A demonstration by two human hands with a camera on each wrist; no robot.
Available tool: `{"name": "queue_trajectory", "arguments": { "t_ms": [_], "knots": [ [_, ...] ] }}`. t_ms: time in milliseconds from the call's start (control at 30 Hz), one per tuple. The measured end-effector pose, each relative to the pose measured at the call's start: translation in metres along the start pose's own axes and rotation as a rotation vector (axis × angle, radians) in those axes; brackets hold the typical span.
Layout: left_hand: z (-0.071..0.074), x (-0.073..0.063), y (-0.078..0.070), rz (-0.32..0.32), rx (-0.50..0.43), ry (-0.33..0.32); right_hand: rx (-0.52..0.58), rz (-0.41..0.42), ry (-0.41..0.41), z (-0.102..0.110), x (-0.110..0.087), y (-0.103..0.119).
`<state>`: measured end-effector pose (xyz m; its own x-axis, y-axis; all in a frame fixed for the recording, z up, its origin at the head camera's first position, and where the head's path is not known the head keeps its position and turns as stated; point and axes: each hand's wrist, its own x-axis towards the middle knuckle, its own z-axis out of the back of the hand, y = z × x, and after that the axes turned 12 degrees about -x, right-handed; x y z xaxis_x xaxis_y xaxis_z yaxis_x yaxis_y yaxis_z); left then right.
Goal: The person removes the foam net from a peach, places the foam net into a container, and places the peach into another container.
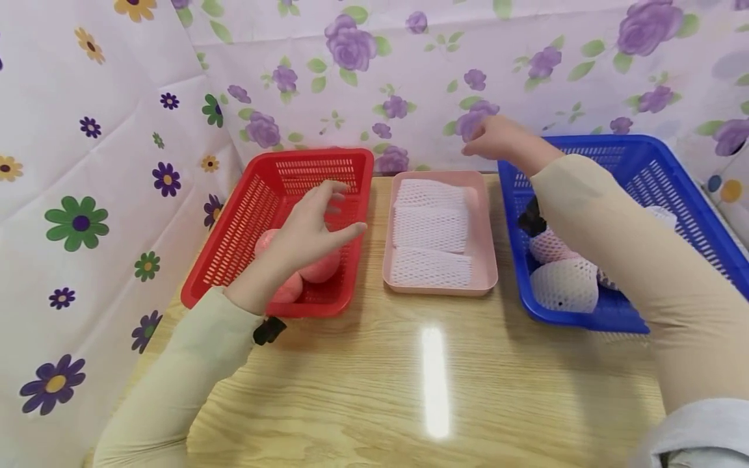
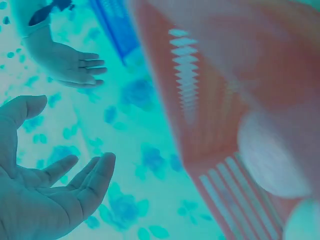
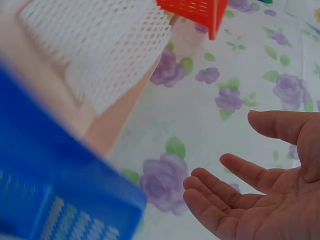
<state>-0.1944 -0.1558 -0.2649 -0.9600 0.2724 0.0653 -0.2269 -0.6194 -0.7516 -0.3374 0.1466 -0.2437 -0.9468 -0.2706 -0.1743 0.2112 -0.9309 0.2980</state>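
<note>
Over the red basket [image 1: 358, 273] hangs my left hand [image 1: 307, 227], its fingers spread and loosely bent with nothing in them. Below it, several round pink fruits [image 1: 320, 268] lie in that basket, partly covered by the hand. My right hand [image 1: 508, 144] hovers at the back left corner of the blue basket [image 1: 544, 314], holding nothing; the right wrist view shows its fingers [image 3: 220, 200] relaxed and apart from the thumb. Inside the blue basket sit fruits in foam nets [image 1: 564, 286], partly hidden by my right forearm.
Between the baskets, a pink tray [image 1: 482, 260] holds white foam net sleeves [image 1: 432, 227] in a stack of overlapping rows. Flowered cloth [image 1: 380, 78] hangs behind and at the left of the wooden table [image 1: 363, 390].
</note>
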Motion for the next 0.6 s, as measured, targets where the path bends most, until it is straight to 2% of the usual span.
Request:
{"name": "queue_trajectory", "arguments": {
  "t_ms": [133, 333, 433, 600],
  "knots": [
    [-0.009, 0.003, -0.017, -0.041, -0.096, 0.005, -0.076, 0.003, -0.009, 0.011, -0.018, -0.006],
    [-0.035, 0.013, -0.03, -0.132, -0.281, 0.006, -0.086, -0.056, -0.003, 0.021, -0.036, -0.029],
    [-0.052, 0.015, -0.034, -0.143, -0.379, 0.0, -0.104, -0.063, 0.013, 0.022, -0.042, -0.047],
    [-0.084, 0.019, -0.045, -0.133, -0.466, 0.015, -0.128, -0.08, 0.025, 0.019, -0.051, -0.077]
  ]
}}
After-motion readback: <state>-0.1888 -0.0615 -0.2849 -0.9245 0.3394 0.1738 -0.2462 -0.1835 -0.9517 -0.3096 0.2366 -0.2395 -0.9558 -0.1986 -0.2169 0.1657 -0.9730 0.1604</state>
